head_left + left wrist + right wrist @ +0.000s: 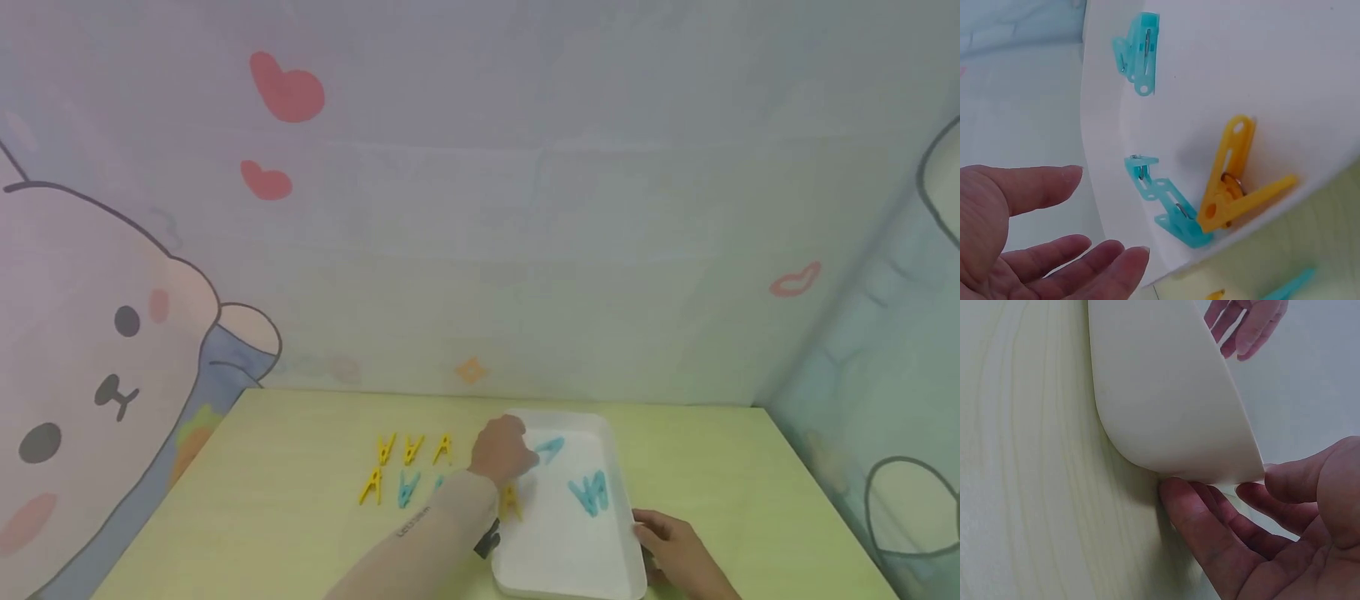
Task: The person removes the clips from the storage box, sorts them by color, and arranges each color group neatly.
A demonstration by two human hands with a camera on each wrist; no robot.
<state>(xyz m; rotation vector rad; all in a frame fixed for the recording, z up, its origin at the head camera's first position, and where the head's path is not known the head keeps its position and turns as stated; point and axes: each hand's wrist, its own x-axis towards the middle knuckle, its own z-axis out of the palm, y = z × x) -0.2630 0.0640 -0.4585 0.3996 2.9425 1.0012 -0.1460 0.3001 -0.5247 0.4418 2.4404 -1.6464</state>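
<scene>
My left hand (501,450) hovers over the left side of a white tray (558,558), thumb and fingers apart with nothing between them in the left wrist view. Inside the tray lie a yellow clothespin (1214,209) and several blue clothespins (1188,226), one (552,448) near the far end and a cluster (590,494) by the right wall. My right hand (678,550) grips the tray's right edge, thumb at the rim and fingers against the outside wall in the right wrist view. Part of the tray's left rim is hidden behind the left arm.
Left of the tray, several yellow clothespins (386,450) and a blue clothespin (407,489) lie on the light wooden table (247,500). Another blue clothespin (439,481) is partly covered by the left forearm. A printed cloth backdrop (570,250) hangs behind the table.
</scene>
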